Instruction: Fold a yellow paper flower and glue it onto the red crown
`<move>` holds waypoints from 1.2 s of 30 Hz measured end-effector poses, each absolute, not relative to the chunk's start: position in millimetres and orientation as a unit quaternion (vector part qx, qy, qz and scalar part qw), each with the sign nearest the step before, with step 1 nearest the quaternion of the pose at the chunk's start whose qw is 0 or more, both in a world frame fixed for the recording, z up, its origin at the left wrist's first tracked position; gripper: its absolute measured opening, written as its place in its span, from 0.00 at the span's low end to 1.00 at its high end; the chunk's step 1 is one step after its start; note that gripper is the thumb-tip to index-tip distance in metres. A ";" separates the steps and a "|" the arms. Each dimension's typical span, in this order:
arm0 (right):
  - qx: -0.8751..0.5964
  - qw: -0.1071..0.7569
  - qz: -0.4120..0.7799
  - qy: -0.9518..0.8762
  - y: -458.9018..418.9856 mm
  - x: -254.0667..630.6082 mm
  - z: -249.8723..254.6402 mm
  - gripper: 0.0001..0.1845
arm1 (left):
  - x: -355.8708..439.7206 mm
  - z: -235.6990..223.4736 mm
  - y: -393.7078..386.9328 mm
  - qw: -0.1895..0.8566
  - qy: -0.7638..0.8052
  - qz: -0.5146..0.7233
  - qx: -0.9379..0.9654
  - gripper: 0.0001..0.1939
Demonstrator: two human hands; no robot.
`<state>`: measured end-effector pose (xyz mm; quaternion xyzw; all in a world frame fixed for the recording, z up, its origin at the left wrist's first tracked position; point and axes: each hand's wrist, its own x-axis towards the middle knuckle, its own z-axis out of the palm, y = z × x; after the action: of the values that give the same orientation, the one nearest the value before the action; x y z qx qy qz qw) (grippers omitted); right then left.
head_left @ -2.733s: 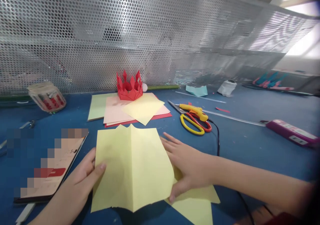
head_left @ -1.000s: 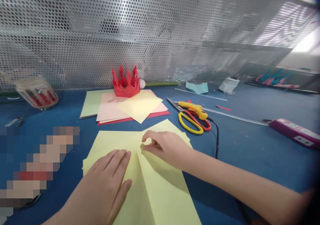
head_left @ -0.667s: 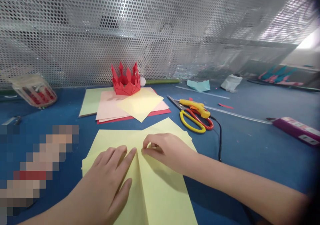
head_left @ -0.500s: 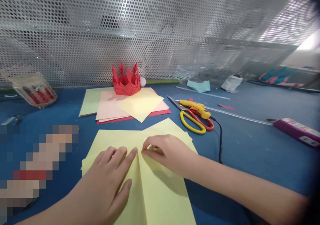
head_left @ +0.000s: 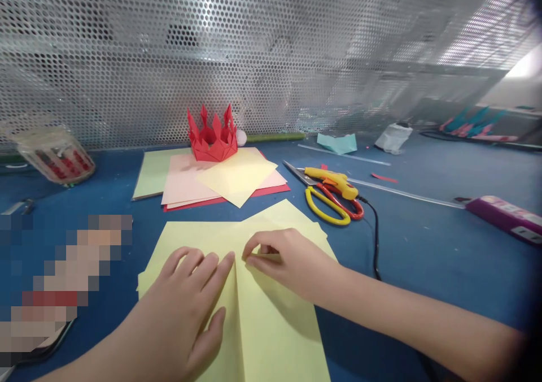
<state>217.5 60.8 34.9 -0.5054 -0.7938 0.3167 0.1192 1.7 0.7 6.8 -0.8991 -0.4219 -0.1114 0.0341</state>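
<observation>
A pale yellow sheet of paper (head_left: pixel 279 331) lies in front of me with a raised fold line down its middle, over other pale yellow sheets (head_left: pixel 192 232). My left hand (head_left: pixel 190 291) rests on the sheet left of the fold, fingers spread out and the index fingertip beside the crease. Just right of the crease, my right hand (head_left: pixel 283 263) has thumb and index finger pinched together at the paper's folded edge. Its other fingers are curled and partly hidden.
Beyond the sheets, a red paper crown (head_left: pixel 213 142) sits on stacked coloured paper (head_left: pixel 182 184). Scissors (head_left: pixel 328 207) and a yellow glue gun (head_left: pixel 332 181) with a black cord lie at right, near a purple power strip (head_left: pixel 499 215). A jar (head_left: pixel 57 156) stands left, behind a pixelated patch (head_left: pixel 63 280).
My left hand has shifted slightly right, its fingers closer to the crease. My right hand stays pinched in nearly the same place. The view has moved very slightly.
</observation>
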 end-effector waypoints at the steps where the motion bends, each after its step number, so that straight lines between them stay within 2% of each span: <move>1: -0.506 0.120 0.318 -0.793 61.0 217.7 34.9 0.08 | 2.7 6.0 -0.8 0.039 -0.423 -0.117 -0.898 0.26; 7: -0.502 0.122 0.328 -0.791 61.5 218.6 36.2 0.08 | 4.0 -1.2 -6.2 0.091 -0.426 -0.140 -0.889 0.28; 13: -0.499 0.120 0.332 -0.792 62.7 220.3 36.6 0.09 | -5.7 5.6 -0.2 0.024 -0.392 -0.118 -0.912 0.31; 20: -0.508 0.113 0.340 -0.783 63.8 224.9 37.0 0.07 | -8.1 11.2 -4.7 0.064 -0.368 -0.093 -0.923 0.30; 27: -0.516 0.112 0.361 -0.769 67.3 229.8 41.3 0.04 | -12.9 -27.8 -16.7 0.079 -0.380 -0.070 -0.919 0.47; 32: -0.545 0.140 0.370 -0.740 77.8 239.3 42.2 0.16 | -24.3 -26.9 -6.9 0.036 -0.365 -0.095 -0.926 0.56; 36: -0.553 0.139 0.380 -0.729 86.8 247.1 41.6 0.22 | -27.0 -12.4 1.1 0.046 -0.391 -0.109 -0.913 0.54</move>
<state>247.1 86.8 41.6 -0.5528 -0.7286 0.3799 0.1386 -27.0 1.1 -12.4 -0.9126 -0.3913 -0.1088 0.0463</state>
